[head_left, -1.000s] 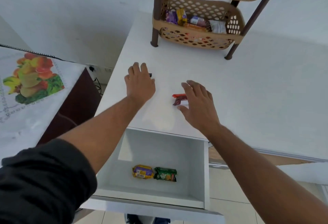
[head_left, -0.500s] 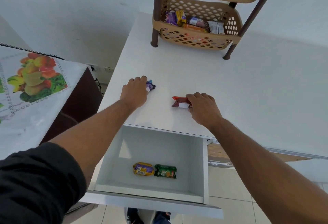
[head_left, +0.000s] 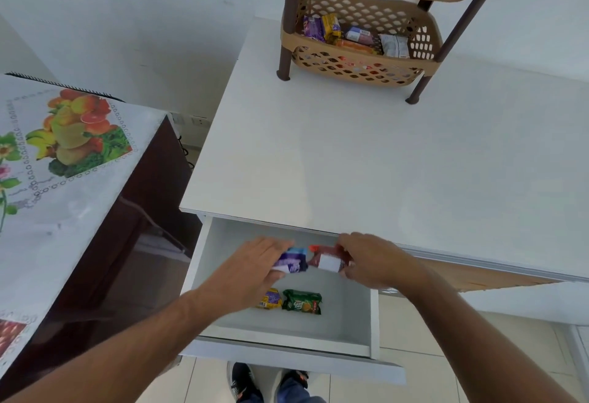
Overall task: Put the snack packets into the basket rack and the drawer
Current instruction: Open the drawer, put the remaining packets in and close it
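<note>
— So, what is each hand holding?
— The left hand point(head_left: 255, 262) is gripping a purple packet point(head_left: 291, 263), fingers curled round it. The right hand point(head_left: 371, 259) is pinching a red packet point(head_left: 325, 259) the same way.
— Where are they hanging?
— Both are hovering side by side over the open drawer point(head_left: 353, 316), just below the desk point(head_left: 350, 154) edge.
— Is anything lying inside?
— A yellow packet point(head_left: 270, 299) and a green packet point(head_left: 302, 301) are sitting together on the drawer floor. More packets are lying in the rack point(head_left: 353, 66) at the back of the desk.
</note>
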Available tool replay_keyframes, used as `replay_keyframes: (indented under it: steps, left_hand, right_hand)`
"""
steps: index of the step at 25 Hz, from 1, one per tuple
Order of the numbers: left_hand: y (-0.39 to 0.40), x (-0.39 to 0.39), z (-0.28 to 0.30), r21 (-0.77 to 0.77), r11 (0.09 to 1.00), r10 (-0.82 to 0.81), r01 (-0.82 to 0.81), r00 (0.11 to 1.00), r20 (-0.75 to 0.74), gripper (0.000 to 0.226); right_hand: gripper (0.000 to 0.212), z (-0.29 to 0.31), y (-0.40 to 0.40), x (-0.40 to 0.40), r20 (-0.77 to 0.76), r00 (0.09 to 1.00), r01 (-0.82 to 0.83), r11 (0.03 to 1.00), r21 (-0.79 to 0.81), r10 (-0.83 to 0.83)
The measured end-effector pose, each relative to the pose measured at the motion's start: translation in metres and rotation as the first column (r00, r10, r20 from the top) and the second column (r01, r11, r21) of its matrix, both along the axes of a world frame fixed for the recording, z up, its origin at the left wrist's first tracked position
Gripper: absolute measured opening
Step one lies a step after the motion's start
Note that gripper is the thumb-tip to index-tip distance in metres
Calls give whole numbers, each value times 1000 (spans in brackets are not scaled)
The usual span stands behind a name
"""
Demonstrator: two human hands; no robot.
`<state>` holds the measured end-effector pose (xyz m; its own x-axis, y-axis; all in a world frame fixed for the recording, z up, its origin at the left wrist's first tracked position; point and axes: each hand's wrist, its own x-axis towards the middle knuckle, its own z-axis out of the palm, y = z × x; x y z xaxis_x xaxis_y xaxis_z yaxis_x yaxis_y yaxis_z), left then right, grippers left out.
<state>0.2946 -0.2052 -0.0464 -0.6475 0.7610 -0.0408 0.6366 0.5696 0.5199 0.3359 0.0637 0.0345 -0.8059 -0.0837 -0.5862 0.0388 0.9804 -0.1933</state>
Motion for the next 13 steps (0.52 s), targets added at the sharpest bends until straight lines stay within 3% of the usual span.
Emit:
replay_keyframes:
  steps: [5, 13]
  left_hand:
    - [-10, -6, -49, -200, 975, -89, 95, 995, 38, 63]
    - [15, -34, -114, -484, 873, 17, 57, 989, 147, 50]
  right_hand:
    - [33, -48, -19, 14, 171, 983, -71, 996, 61, 59]
    - [37, -153, -34, 4, 30, 996, 77, 992, 99, -80]
